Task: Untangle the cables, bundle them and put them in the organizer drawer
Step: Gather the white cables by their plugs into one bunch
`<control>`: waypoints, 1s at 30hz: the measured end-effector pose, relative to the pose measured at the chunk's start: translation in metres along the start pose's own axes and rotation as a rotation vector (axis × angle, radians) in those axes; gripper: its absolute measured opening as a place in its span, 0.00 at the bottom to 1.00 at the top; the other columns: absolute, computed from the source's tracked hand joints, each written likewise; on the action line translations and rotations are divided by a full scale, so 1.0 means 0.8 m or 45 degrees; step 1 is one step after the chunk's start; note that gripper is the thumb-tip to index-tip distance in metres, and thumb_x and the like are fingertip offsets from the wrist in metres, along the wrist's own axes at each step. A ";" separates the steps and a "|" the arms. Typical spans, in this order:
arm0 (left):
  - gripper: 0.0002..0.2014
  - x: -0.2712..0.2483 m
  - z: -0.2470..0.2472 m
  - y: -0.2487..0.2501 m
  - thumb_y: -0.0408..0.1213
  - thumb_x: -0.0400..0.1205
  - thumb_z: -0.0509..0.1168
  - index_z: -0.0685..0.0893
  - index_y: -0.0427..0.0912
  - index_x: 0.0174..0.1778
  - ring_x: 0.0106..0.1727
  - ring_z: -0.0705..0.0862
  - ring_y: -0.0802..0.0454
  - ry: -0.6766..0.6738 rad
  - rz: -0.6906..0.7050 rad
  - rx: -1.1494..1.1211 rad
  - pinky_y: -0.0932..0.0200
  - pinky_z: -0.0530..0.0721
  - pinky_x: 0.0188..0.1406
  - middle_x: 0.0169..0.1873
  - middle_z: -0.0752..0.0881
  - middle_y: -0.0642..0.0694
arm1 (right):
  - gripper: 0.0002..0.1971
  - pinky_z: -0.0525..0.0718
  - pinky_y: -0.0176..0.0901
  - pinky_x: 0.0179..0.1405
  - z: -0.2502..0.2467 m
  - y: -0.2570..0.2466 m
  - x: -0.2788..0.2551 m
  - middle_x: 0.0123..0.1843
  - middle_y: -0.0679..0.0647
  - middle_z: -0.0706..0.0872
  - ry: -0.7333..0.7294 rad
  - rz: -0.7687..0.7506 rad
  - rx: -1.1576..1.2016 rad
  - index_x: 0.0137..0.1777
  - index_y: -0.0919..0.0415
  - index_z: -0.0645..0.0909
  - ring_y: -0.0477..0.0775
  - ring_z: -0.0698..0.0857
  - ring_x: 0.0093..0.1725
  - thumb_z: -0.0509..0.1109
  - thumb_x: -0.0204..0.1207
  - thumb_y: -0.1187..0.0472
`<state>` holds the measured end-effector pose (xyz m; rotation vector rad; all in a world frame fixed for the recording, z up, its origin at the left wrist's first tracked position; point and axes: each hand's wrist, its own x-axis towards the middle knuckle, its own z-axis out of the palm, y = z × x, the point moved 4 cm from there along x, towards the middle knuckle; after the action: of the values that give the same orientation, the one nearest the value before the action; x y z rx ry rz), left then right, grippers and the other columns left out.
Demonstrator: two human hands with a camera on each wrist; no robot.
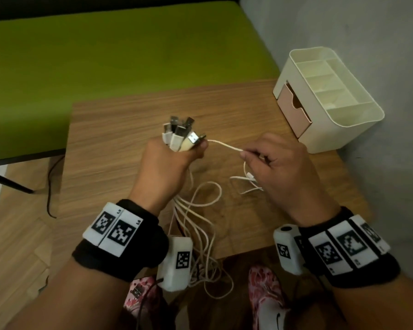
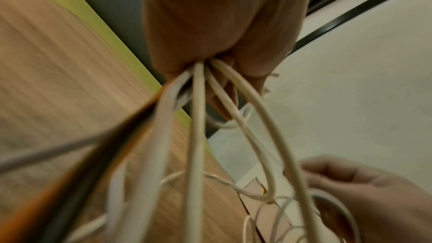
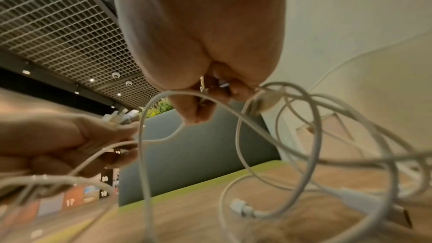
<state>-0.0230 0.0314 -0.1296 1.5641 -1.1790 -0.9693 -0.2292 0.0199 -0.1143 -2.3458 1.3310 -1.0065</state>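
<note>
**A:** so where's everything sitting right now?

**B:** left hand (image 1: pixel 169 160) is up over the wooden bench (image 1: pixel 110 129), fist closed tight round a bunch of white cables (image 1: pixel 196 225). The USB plugs (image 1: pixel 180 134) fan out of the top of the fist, and the cords drop out the bottom, trail over the bench and hang off its near edge. Left wrist view shows at least 4 cords coming out from under the curled fingers (image 2: pixel 247 66).

**A:** and the other hand?

**B:** right hand (image 1: pixel 279 167) is just beside it, a bit to the right. Its grip is a pinch, thumb and fingertips (image 3: pixel 198 115) on 1 thin white cable (image 1: pixel 224 146) that runs straight across to the plug bunch in the left fist. More loops of that cord hang under the right palm, and a small white connector (image 3: pixel 238 207) lies on the bench below.

**A:** organizer?

**B:** cream organizer (image 1: pixel 358 120) at the far right corner of the bench, against the grey wall (image 1: pixel 367 32). Its pink drawer (image 1: pixel 296 108) is pulled partway out. No cable in it that I can see, they're all in the hands or on the bench. Green surface (image 1: pixel 105 55) behind the bench.
</note>
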 end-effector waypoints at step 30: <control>0.05 0.003 -0.018 0.003 0.35 0.80 0.72 0.88 0.36 0.47 0.17 0.72 0.66 -0.125 -0.014 0.329 0.67 0.69 0.19 0.27 0.83 0.50 | 0.11 0.71 0.27 0.31 -0.001 0.009 0.012 0.32 0.45 0.80 -0.294 0.278 0.181 0.44 0.59 0.84 0.42 0.78 0.34 0.65 0.84 0.56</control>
<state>-0.0096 0.0321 -0.1234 1.7421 -1.4105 -0.9388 -0.2309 0.0079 -0.1134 -2.0857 1.3422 -0.7165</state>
